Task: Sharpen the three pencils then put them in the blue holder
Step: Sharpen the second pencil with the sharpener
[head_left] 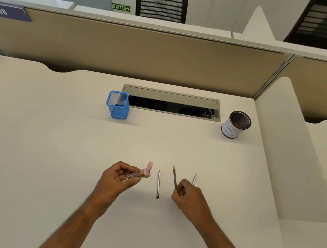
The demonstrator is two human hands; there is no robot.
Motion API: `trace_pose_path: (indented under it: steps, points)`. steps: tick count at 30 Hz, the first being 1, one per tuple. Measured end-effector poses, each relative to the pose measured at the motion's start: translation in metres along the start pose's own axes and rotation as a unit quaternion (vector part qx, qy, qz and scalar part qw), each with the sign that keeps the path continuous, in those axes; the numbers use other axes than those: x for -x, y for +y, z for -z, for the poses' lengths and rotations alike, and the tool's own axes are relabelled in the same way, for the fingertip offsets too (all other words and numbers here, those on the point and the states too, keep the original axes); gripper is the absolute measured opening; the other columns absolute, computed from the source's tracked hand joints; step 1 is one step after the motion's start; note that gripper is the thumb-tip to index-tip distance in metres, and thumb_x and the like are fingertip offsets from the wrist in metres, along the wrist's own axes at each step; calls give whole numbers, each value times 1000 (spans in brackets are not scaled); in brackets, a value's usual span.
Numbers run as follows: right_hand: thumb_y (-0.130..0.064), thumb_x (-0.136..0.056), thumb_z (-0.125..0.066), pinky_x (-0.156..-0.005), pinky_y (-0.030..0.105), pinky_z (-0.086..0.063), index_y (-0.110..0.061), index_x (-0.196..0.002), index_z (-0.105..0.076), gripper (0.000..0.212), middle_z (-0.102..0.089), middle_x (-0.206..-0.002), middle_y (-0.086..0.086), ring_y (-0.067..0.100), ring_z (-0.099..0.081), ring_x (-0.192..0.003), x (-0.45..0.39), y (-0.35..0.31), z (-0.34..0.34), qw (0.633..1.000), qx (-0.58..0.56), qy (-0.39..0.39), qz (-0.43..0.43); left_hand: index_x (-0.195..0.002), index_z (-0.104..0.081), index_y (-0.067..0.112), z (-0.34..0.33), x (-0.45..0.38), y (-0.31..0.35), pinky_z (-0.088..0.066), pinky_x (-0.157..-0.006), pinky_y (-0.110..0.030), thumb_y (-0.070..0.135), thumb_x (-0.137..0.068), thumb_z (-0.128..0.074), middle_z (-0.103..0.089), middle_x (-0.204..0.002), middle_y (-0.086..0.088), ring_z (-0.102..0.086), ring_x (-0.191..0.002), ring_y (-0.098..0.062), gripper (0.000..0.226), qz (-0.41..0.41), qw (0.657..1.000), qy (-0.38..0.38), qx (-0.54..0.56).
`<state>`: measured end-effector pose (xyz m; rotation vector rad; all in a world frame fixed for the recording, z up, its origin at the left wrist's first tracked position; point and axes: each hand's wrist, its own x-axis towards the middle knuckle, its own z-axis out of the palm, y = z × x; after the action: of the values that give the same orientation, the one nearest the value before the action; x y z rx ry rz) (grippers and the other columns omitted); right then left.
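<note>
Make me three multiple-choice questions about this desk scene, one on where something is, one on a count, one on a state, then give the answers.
1. Where does the blue holder stand?
A. Beside the left end of the cable tray
B. By the right hand
C. On the partition

2. How many pencils are in view?
A. One
B. Three
C. Five

3. What is the state of the middle pencil?
A. Inside the holder
B. Flat and untouched
C. Pinched by the right hand

Answers: 1 A, it sits at the tray's left end. 2 B, the left pencil, middle pencil and right pencil. 3 C, fingers grip its lower end while the left hand holds the sharpener.
</note>
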<state>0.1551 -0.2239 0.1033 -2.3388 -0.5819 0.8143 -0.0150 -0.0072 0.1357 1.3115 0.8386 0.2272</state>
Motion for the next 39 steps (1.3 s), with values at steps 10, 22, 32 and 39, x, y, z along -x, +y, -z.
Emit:
trace_pose_path:
  steps: [10,22,32,39]
  points:
    - [-15,-95,-73,-67,39,-54,-29,-87,-72,17,-66,-73,-9,8,-56,-65,38,-31,48,983,-152,13,102,-117,-70,4,-9,2,11,-62,-101,-36,-4,-89,-83,-84,-116,-12,-80,-113,-26,32,-11,1000,1,28]
    - [-15,-94,-79,-64,16,-42,-30,-97,-75,16,-68,-95,-10,15,-67,-84,40,-34,54,977,-86,55,188,-116,-71,5,-10,6,22,-62,-101,-34,-1,-89,-84,-84,-116,-13,-79,-115,-29,31,-6,999,-52,7]
    - [-24,-102,-68,-66,26,-48,-25,-100,-73,5,-64,-88,-17,13,-61,-79,34,-42,51,960,-60,97,254,-114,-71,1,-9,3,30,-65,-94,-30,-5,-87,-84,-85,-114,-15,-81,-112,-30,30,-9,999,-46,27]
    - [-39,-108,-56,-60,35,-45,-28,-79,-68,33,-48,-53,-8,12,-47,-49,25,-39,48,986,-98,-9,134,-114,-72,0,-7,5,23,-65,-96,-31,-7,-87,-84,-85,-114,-15,-80,-113,-31,30,-1,999,-51,13]
